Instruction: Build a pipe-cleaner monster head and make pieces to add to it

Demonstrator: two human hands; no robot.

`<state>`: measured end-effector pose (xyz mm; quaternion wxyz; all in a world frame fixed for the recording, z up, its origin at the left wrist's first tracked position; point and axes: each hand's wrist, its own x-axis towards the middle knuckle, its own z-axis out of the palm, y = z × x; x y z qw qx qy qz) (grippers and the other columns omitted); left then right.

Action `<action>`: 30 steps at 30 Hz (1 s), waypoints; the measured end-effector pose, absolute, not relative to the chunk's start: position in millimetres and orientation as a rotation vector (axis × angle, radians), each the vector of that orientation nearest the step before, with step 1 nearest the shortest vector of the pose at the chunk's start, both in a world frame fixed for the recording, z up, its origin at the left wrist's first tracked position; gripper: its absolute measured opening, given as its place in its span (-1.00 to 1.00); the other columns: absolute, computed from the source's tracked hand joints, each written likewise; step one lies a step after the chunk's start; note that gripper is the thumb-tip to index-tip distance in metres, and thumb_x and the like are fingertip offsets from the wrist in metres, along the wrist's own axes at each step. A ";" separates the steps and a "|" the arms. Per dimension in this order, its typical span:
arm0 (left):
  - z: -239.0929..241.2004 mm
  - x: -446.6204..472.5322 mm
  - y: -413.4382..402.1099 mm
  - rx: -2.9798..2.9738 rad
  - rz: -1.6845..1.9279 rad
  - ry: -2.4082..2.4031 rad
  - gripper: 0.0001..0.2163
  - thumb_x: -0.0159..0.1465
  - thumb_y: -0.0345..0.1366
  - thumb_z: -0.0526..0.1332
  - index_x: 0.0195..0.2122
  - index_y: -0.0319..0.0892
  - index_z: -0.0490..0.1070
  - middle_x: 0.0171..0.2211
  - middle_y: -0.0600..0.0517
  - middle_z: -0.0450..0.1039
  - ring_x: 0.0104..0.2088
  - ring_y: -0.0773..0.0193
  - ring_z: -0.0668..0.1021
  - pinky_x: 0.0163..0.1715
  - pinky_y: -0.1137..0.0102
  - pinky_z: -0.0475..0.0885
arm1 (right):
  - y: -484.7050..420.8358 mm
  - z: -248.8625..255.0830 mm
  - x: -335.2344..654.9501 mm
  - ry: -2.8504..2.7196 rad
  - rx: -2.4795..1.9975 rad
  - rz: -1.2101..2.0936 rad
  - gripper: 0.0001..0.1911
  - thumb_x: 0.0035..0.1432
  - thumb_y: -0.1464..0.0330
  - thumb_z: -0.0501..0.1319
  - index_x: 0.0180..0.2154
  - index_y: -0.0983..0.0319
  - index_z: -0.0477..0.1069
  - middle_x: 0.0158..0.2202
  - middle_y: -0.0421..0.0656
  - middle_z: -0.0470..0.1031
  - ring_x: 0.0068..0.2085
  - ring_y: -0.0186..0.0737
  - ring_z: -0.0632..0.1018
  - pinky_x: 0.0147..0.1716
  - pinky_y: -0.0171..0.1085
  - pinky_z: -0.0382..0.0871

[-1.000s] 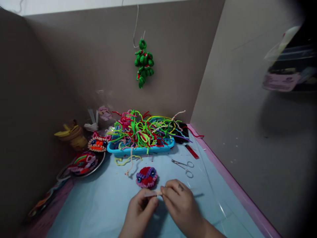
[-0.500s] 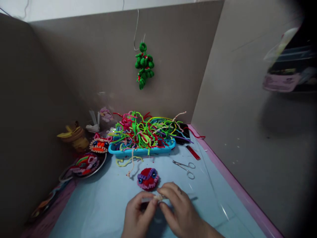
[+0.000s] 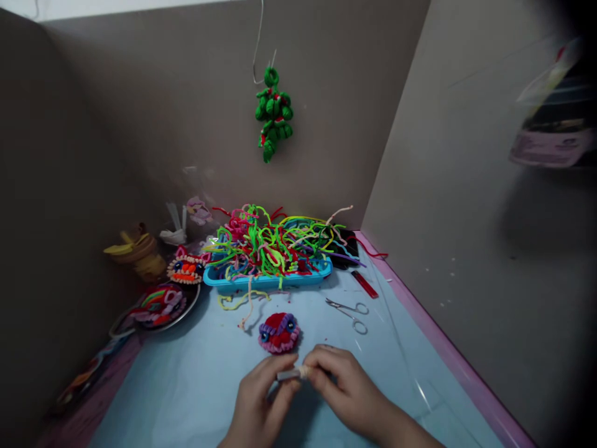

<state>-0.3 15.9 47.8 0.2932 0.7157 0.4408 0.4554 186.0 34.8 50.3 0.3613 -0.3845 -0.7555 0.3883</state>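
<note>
Pale pipe-cleaner piece sat pinched between both hands, low and centre over the light-blue worktop. Left hand clamped the straight grey-white end; right hand closed on the fuzzier tip, fingertips of the two nearly touching. Couldn't tell whether the piece was being twisted or folded, too small and partly covered.

Just beyond the hands lay a red-and-purple fuzzy face with bead eyes, apart from them. Scissors lay to its right, a blue tray heaped with mixed coloured stems behind it.

Judgement on doing it well: grip should stay short on both sides of the working point so the wire bends where wanted, not along its length. Keep it clear of the finished face, and keep the loose stem spilling from the tray out of the way.
</note>
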 end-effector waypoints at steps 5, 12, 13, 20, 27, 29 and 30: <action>45.2 -0.1 18.8 1.761 1.160 1.262 -0.89 0.19 -0.34 0.25 -0.32 -0.11 0.60 -0.39 -0.03 0.63 -0.38 0.23 0.62 -0.36 0.48 0.49 | 36.1 50.4 183.0 -1.853 -1.084 0.948 -0.72 0.31 0.28 0.08 -0.44 0.22 0.37 -0.49 -0.23 0.43 -0.41 -0.30 0.45 -0.41 -0.36 0.24; 41.3 5.6 18.8 1.291 1.013 1.296 -0.70 0.10 -0.06 0.31 -0.37 -0.22 0.59 -0.44 -0.07 0.60 -0.44 0.22 0.55 -0.41 0.44 0.42 | 35.1 42.7 178.8 -1.851 -1.122 0.728 -0.79 0.31 0.39 0.08 -0.37 0.21 0.41 -0.44 -0.20 0.47 -0.37 -0.28 0.48 -0.37 -0.35 0.27; 41.9 6.7 18.8 1.252 0.999 1.284 -0.67 0.09 -0.03 0.32 -0.37 -0.23 0.59 -0.46 -0.06 0.59 -0.45 0.23 0.53 -0.43 0.45 0.40 | 34.5 40.9 178.7 -1.857 -1.122 0.703 -0.81 0.30 0.41 0.08 -0.35 0.20 0.42 -0.42 -0.20 0.48 -0.35 -0.27 0.48 -0.35 -0.34 0.28; 42.4 10.0 19.3 1.140 0.996 1.222 -0.62 0.05 0.02 0.35 -0.34 -0.24 0.60 -0.45 -0.05 0.57 -0.45 0.28 0.48 -0.41 0.46 0.34 | 33.7 34.4 177.7 -1.801 -1.072 0.667 -0.84 0.23 0.50 0.13 -0.30 0.17 0.45 -0.31 -0.17 0.43 -0.26 -0.27 0.49 -0.26 -0.35 0.33; 36.2 9.1 16.4 1.173 0.992 1.230 -0.65 0.07 -0.01 0.34 -0.34 -0.24 0.58 -0.47 -0.03 0.56 -0.45 0.27 0.47 -0.44 0.46 0.34 | 36.6 25.7 176.6 -1.747 -1.041 0.605 -0.73 -0.01 0.66 0.10 -0.41 0.18 0.39 -0.33 -0.19 0.43 -0.26 -0.27 0.51 -0.27 -0.36 0.34; 35.7 9.0 15.8 1.184 0.991 1.247 -0.66 0.07 -0.03 0.34 -0.33 -0.25 0.58 -0.46 -0.04 0.57 -0.45 0.27 0.48 -0.44 0.46 0.35 | 35.7 25.3 176.2 -1.768 -1.052 0.557 -0.73 -0.03 0.67 0.08 -0.44 0.19 0.34 -0.35 -0.20 0.43 -0.30 -0.28 0.50 -0.30 -0.36 0.32; 35.1 8.7 15.8 1.186 0.990 1.250 -0.66 0.07 -0.04 0.34 -0.32 -0.25 0.58 -0.45 -0.05 0.57 -0.45 0.26 0.48 -0.43 0.46 0.36 | 35.0 25.7 176.0 -1.787 -1.061 0.519 -0.74 -0.03 0.67 0.08 -0.45 0.19 0.32 -0.36 -0.20 0.44 -0.31 -0.27 0.49 -0.32 -0.35 0.31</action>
